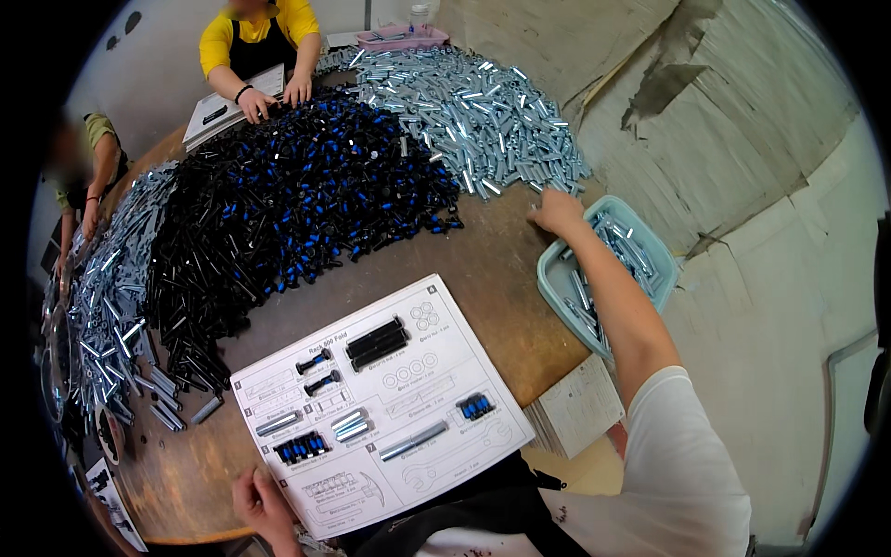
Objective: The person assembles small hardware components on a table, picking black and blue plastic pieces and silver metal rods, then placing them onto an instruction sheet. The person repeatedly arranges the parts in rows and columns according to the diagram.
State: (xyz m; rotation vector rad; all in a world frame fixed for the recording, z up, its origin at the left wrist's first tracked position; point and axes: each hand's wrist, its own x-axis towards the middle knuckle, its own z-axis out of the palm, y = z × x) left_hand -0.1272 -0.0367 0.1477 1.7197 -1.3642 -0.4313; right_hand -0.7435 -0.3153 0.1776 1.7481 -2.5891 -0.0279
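My left hand (pixel 264 506) is closed at the lower left edge of a white printed board (pixel 380 490), which lies tilted before me. Sorted on its drawings are two black bolts (pixel 322 382), black rods (pixel 377 343), short silver tubes (pixel 351 425), a long silver tube (pixel 413 441) and black bolts with blue bands in two groups (pixel 302 448). Beyond the board my right arm stretches out, and my right hand (pixel 559 213) touches the near edge of a heap of silver tubes (pixel 492 121). Its fingers are curled; anything between them is hidden.
A pale blue basket (pixel 548 271) holding silver tubes stands under my right forearm. Black bolts with blue bands (pixel 325 176) heap mid-table, with silver parts (pixel 111 316) at left. Stacked boards (pixel 580 408) lie beside the table. Two co-workers sit across; one handles another board (pixel 200 130).
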